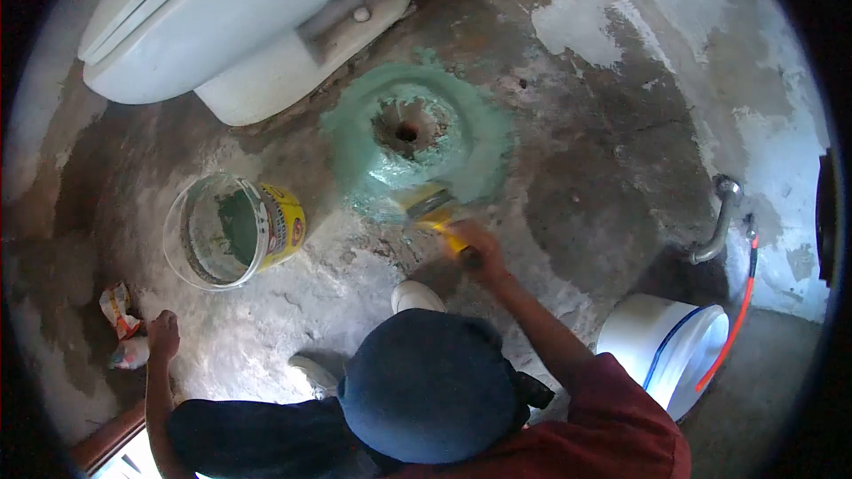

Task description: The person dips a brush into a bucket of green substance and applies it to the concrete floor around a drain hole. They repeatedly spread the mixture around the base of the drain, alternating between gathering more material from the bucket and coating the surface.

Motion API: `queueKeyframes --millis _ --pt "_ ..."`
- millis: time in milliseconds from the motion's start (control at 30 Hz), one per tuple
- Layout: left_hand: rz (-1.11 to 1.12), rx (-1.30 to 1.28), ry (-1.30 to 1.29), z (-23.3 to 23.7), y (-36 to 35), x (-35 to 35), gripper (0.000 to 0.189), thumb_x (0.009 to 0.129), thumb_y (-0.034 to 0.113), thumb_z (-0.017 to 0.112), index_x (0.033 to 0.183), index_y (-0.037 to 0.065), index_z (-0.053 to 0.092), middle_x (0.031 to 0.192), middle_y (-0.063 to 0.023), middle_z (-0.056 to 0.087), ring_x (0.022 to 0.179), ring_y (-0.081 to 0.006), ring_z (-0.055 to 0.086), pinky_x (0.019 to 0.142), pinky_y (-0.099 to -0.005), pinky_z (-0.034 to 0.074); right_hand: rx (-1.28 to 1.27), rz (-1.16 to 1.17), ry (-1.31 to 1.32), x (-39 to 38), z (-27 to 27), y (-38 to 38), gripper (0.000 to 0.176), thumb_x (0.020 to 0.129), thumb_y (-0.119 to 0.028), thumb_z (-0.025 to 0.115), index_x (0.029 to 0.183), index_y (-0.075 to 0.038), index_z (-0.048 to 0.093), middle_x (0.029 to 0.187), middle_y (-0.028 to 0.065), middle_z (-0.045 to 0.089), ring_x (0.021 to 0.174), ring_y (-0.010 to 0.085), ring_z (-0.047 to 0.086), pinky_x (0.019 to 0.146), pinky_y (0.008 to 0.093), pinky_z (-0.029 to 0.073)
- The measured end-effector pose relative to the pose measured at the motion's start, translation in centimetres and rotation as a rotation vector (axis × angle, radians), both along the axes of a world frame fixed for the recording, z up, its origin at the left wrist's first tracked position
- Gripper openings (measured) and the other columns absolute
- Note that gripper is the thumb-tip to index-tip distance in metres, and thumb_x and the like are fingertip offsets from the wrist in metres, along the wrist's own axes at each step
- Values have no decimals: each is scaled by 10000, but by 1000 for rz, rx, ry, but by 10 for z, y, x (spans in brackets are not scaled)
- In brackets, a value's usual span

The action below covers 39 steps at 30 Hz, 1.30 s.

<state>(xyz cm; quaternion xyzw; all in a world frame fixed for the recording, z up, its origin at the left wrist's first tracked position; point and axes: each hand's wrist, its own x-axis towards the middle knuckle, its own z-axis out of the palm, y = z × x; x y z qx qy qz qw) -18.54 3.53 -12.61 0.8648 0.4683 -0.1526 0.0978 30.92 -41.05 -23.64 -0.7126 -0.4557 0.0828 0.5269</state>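
My right hand (477, 253) is wrapped around the handle of a yellow paintbrush (437, 218). Its bristles, blurred, touch the lower edge of a wet green coating (479, 137) on the floor. That coating rings a round drain hole (406, 131) with a rough rim. Over at the left, my left hand (163, 335) has its fingers curled, and what they hold, if anything, is hidden. Right beside it lies a crumpled orange and white packet (122, 312). A clear plastic bucket (284, 223) with a yellow label stands left of the brush, with green coating inside.
A white toilet (257, 27) lies across the upper left. At lower right a white bucket (652, 337) is tipped on its side near a red hose (738, 324) and a metal pipe (723, 222) on the wall. A capped head (430, 386) blocks the bottom middle.
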Motion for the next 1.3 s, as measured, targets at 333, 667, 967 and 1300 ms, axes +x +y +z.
queueKeyframes --millis 333,667,967,1300 --pt "-68 2 22 2 3 6 159 854 176 495 855 45 587 769 -191 625 753 -386 600 670 -467 454 61 -334 -140 164 52 -3 159 758 -78 696 882 -11 622 806 42 612 738 87 547 662 241 436" --pt "-70 62 21 -9 12 -19 149 840 174 509 843 44 582 771 -187 611 747 -366 592 688 -436 451 39 -86 -54 264 26 138 158 730 -98 713 842 -31 625 796 18 611 752 91 561 694 265 454" --pt "23 2 156 2 -3 12 167 854 178 490 870 39 580 794 -184 623 785 -367 599 690 -445 453 -173 92 92 226 44 12 133 745 -122 695 829 -43 628 798 26 611 763 107 567 703 276 445" --pt "-19 23 -25 -65 54 -83 162 847 178 505 864 38 586 824 -178 624 793 -366 595 693 -457 456 -115 -391 566 214 91 25 111 769 -146 658 778 -50 603 618 40 585 522 97 547 463 242 420"
